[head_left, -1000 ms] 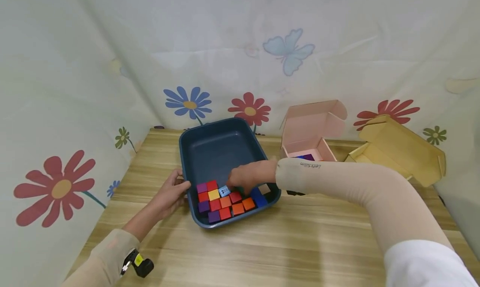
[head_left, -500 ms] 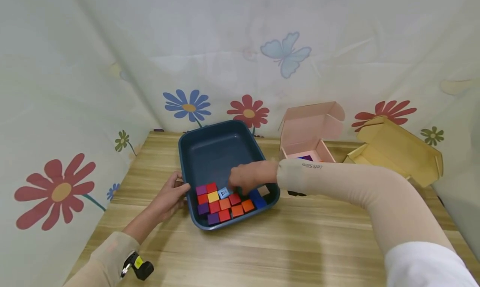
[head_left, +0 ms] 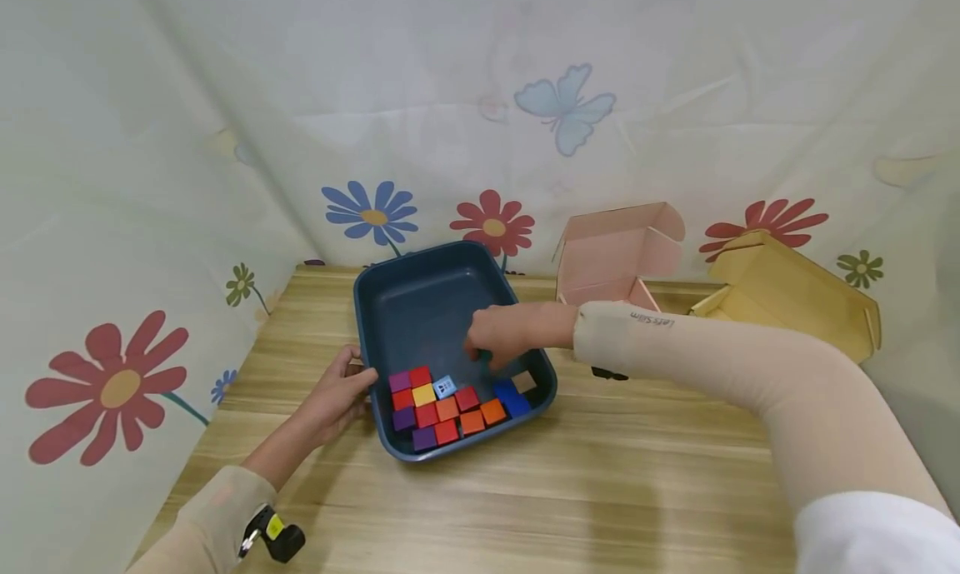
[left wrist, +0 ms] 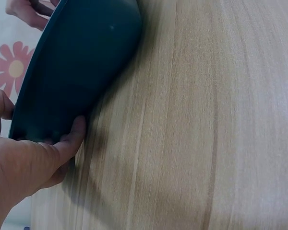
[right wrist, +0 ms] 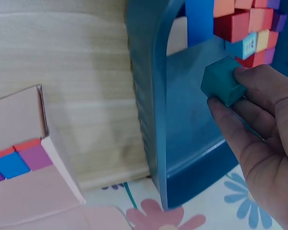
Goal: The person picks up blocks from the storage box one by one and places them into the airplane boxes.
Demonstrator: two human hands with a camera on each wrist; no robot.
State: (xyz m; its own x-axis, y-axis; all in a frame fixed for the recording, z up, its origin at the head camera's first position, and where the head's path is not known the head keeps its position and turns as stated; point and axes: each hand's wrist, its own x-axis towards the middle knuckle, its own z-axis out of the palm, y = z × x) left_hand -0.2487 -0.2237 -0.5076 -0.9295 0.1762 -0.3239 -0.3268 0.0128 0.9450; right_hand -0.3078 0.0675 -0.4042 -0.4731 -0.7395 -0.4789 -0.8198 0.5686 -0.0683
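A dark blue tray (head_left: 420, 316) stands tilted in outline on the table, with red, orange, purple and yellow cubes packed along its near side. Beside them lie a light blue cube with a printed mark (head_left: 445, 386), a blue block (head_left: 512, 399) and a light wooden one (head_left: 523, 381). My left hand (head_left: 339, 397) grips the tray's left wall; in the left wrist view its fingers (left wrist: 74, 139) lie along the outer side. Over the tray's inside, my right hand (head_left: 506, 334) pinches a green cube (right wrist: 222, 82) between thumb and fingers, apart from the other cubes.
Right of the tray, an open pink box (head_left: 607, 262) holds several coloured cubes, seen in the right wrist view. Further right is an open yellow box (head_left: 795, 295), partly behind the right forearm. A patterned curtain (head_left: 420, 99) rises behind the table (head_left: 480, 507).
My right hand has lifted the green cube away from the other cubes, moving back and to the right. The left hand keeps its grip on the tray.
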